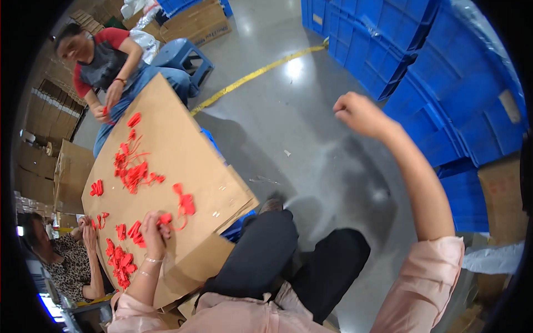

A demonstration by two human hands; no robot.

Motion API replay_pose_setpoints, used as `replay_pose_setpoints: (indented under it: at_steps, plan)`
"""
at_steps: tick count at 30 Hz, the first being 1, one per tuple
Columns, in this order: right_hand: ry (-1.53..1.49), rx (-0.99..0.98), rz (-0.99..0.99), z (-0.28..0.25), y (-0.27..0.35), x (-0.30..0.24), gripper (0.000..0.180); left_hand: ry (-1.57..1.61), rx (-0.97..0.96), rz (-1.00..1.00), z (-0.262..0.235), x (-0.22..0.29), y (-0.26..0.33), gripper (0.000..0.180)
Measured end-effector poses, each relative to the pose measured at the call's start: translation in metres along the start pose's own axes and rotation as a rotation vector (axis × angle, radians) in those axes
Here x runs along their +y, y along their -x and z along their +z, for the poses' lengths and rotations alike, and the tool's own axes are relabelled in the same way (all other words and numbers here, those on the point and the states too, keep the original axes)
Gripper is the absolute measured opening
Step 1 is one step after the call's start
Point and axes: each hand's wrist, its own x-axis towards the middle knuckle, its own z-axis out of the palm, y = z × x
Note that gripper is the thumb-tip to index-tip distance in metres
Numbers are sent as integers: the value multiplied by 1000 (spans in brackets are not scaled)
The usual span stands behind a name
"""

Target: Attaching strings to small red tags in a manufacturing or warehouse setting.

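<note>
Resting on the cardboard table (183,150) — the left hand (154,228), fingers (150,236) curled around a small red piece (165,218) that shows just past the knuckles; grasp looks closed on it, though how firmly cannot be told

Item, held: red piece at the near edge of the sheet, directly at the left fingertips, touching them

Item, adjacent: red piece with a thin looped tail (185,204), lying just beyond and to the right of the left hand, its long axis running roughly away from the person — near the fingers, apart from them

Item, adjacent: heap of red pieces (120,261) on the left of the wrist, close beside the forearm

Item, far: larger scatter of red pieces (132,169) toward the middle of the sheet, well apart from the hand

Right hand (360,114) — raised high over the grey floor (311,166), well away from the table, fingers clenched into a loose fist; whether anything sits inside cannot be told

Nearer hand to all red pieces: the left, by a wide margin

Others present: a seated person in a red-and-grey top (102,61) at the far edge of the table, hands on red pieces; another person's hand (89,233) at the left edge

Surroundings: stacked blue crates (444,83), a blue stool (186,58)
</note>
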Motion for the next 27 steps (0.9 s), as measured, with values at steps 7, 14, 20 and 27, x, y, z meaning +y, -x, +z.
replay_pose_setpoints:
  at_steps: [7,14,20,27]
  plan:
    - [-651,33,306,62,-91,191,16,-92,90,-158,0,2,-2,19]
    - [-740,-330,630,98,-84,203,13,-16,80,-300,26,23,-5,14]
    - [-627,-812,424,47,-132,107,14,-36,64,-390,4,21,-8,18]
    - [-514,-941,497,-8,-238,-15,15,49,155,-398,8,0,-4,12]
